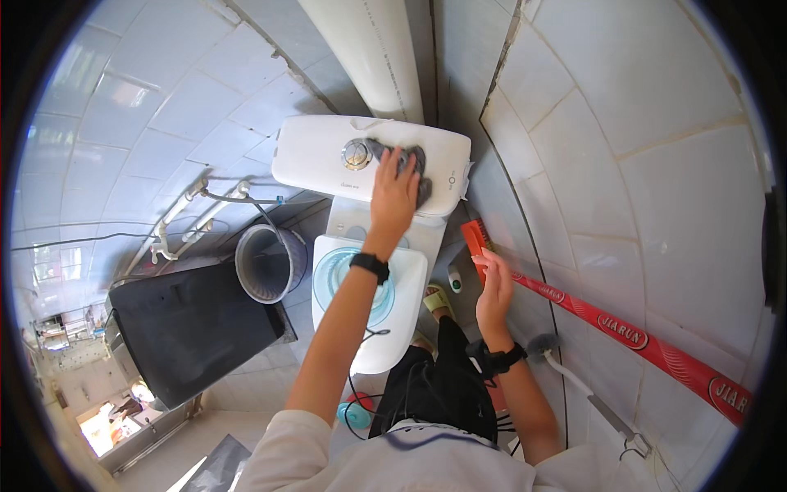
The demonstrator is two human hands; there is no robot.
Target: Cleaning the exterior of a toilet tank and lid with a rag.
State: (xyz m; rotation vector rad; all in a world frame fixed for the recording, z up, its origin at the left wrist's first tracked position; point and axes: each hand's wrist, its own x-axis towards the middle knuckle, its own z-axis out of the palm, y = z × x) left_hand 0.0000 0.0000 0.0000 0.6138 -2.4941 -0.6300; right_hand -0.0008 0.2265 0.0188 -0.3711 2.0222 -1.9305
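Observation:
My left hand (pixel 394 197) presses a crumpled dark grey cloth (pixel 424 191) onto the white top of a toilet tank (pixel 311 156). Its fingers spread over the cloth, just right of the round chrome flush button (pixel 356 154). Below the tank is the white toilet seat (pixel 407 299), with a round light-blue shape partly behind my left forearm. My right hand (pixel 493 299) is raised at the right of the toilet, fingers stretched out and nothing seen in it. It is nearest to an orange-red brush head (pixel 474 239) and a long red pole (pixel 623 330); whether it touches them I cannot tell.
A grey bucket (pixel 243 271) stands left of the toilet, beside a large black panel (pixel 193 328). White pipes with a tap (pixel 161 250) run along the left wall. A thick white pipe (pixel 373 57) rises behind the tank. A toilet brush (pixel 541 343) leans at the right wall.

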